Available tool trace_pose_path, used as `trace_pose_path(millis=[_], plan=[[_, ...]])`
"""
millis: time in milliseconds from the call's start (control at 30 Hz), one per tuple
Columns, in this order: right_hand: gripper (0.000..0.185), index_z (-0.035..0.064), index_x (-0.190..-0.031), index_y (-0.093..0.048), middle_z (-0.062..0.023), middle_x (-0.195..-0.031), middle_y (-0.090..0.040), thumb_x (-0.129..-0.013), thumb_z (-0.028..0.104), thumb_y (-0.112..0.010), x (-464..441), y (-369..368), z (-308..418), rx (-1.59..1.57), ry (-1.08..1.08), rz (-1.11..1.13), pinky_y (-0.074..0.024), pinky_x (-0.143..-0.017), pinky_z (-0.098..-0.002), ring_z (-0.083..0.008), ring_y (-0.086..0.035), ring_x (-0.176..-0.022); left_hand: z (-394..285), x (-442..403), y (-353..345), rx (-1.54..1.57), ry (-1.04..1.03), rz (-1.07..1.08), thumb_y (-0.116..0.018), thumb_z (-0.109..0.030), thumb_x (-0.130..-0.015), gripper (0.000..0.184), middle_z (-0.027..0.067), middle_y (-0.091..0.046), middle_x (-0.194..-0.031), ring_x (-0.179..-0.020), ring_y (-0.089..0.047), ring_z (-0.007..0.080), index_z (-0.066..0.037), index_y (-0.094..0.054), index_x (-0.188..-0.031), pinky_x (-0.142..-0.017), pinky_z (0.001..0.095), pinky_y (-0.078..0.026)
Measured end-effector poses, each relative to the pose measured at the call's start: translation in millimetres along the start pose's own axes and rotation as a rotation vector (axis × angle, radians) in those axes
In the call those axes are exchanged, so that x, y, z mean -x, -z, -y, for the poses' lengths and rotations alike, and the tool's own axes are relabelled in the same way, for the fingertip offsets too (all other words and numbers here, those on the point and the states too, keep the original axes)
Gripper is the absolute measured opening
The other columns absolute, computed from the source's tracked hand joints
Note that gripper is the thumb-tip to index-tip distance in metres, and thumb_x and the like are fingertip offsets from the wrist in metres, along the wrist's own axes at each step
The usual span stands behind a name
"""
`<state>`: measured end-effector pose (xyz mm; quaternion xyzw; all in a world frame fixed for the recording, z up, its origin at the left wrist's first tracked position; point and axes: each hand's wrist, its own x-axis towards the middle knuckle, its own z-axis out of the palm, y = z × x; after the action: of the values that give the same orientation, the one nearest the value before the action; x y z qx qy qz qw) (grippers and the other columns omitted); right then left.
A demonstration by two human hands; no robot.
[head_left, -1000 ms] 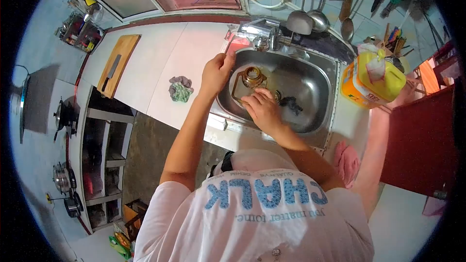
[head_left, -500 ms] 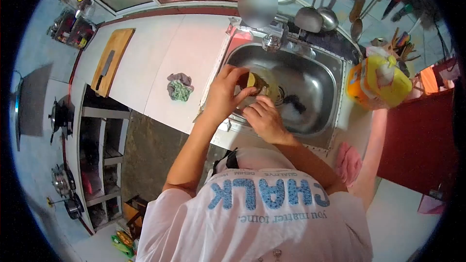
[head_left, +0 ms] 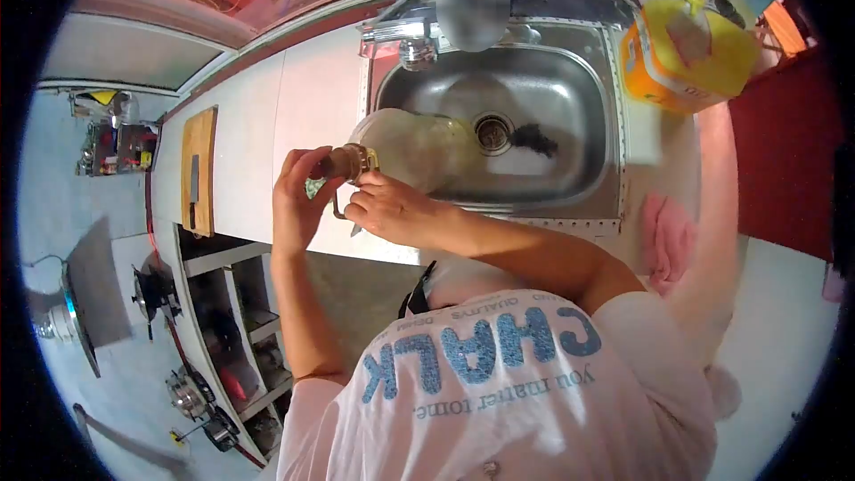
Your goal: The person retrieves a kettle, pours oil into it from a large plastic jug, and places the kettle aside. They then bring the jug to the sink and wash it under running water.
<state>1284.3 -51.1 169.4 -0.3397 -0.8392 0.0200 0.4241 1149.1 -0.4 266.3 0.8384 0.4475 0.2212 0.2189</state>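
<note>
A large translucent container [head_left: 401, 144] lies on its side over the left part of the sink, with a brown, metallic-looking collar [head_left: 350, 161] at its near-left end. My left hand [head_left: 303, 187] is closed around the brown end piece, thumb and fingers on opposite sides. On the right of the collar, my right hand [head_left: 387, 207] grips it with bent fingers, close to a thin handle-like loop [head_left: 338, 205]. The exact kind of container is unclear. Behind my left hand a bit of green cloth [head_left: 313, 186] shows; the hand covers the rest.
The steel sink [head_left: 579, 187] holds a dark scrubber [head_left: 534, 140] beside the drain [head_left: 493, 133]. A faucet [head_left: 414, 40] stands behind. At right are a yellow-orange jug [head_left: 686, 58] and a pink cloth [head_left: 668, 240]. A cutting board [head_left: 205, 169] with a knife [head_left: 194, 187] lies at left.
Both hands and the container have moved left, from over the sink basin toward the counter by its left edge. The camera view has shifted and turned.
</note>
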Motion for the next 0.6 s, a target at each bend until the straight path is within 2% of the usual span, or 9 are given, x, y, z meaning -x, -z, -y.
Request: trace_pose_path(millis=[33, 233, 267, 400, 500, 600], plan=[[0.008, 0.0054, -0.074, -0.055, -0.007, -0.072, -0.059, -0.077, 0.011, -0.05, 1, -2, -1, -0.013, 0.002, 0.006, -0.038, -0.083, -0.0323, -0.0201, -0.057, -0.079, 2, -1, 4, -0.021, -0.001, 0.05, -0.068, 0.009, -0.066, 0.043, 0.0058, -0.056, -0.094, -0.084, -0.057, 0.0153, -0.004, -0.059, -0.107, -0.074, 0.0269, -0.047], [0.01, 0.0053, -0.071, -0.055, -0.0067, -0.071, -0.059, -0.077, 0.01, -0.049, 0, 12, -7, -0.154, -0.048, 0.07, -0.0407, -0.077, -0.0326, -0.0211, -0.057, -0.075, -2, -5, 4, -0.211, -0.242, 0.153, -0.063, 0.013, -0.067, 0.046, 0.009, -0.055, -0.108, -0.102, -0.056, 0.0211, -0.006, -0.06, -0.109, -0.087, 0.0298, -0.048], [0.01, 0.0055, -0.071, -0.055, -0.0065, -0.071, -0.059, -0.077, 0.01, -0.049, 1, 13, -7, -0.144, -0.041, 0.057, -0.041, -0.077, -0.0325, -0.0209, -0.057, -0.075, 4, -1, -3, -0.105, -0.178, 0.148, -0.06, 0.016, -0.068, 0.048, 0.0102, -0.053, -0.114, -0.105, -0.054, 0.0227, -0.007, -0.06, -0.11, -0.09, 0.0305, -0.047], [0.009, 0.0062, -0.073, -0.056, -0.0063, -0.074, -0.06, -0.076, 0.01, -0.05, 3, 13, -9, -0.11, -0.029, 0.042, -0.0417, -0.078, -0.0324, -0.02, -0.057, -0.076, -14, 3, -2, -0.017, -0.113, 0.093, -0.062, 0.013, -0.07, 0.041, 0.0104, -0.055, -0.113, -0.094, -0.058, 0.0226, -0.003, -0.059, -0.108, -0.08, 0.0294, -0.051], [0.008, 0.0063, -0.074, -0.056, -0.0064, -0.075, -0.06, -0.076, 0.011, -0.05, 5, 13, -13, -0.125, -0.012, -0.003, -0.0416, -0.081, -0.0329, -0.0202, -0.057, -0.077, -9, -1, -5, -0.038, -0.142, 0.035, -0.063, 0.011, -0.07, 0.037, 0.0108, -0.057, -0.109, -0.09, -0.06, 0.0213, -0.003, -0.06, -0.105, -0.076, 0.0288, -0.05], [0.007, 0.0064, -0.074, -0.056, -0.0066, -0.076, -0.06, -0.075, 0.012, -0.051, 2, 15, -19, -0.165, -0.019, -0.006, -0.0411, -0.082, -0.0336, -0.0214, -0.057, -0.081, -9, -6, -11, -0.089, -0.077, -0.111, -0.069, 0.002, -0.07, 0.031, 0.0095, -0.059, -0.089, -0.076, -0.061, 0.0206, -0.003, -0.061, -0.099, -0.066, 0.0295, -0.049]])
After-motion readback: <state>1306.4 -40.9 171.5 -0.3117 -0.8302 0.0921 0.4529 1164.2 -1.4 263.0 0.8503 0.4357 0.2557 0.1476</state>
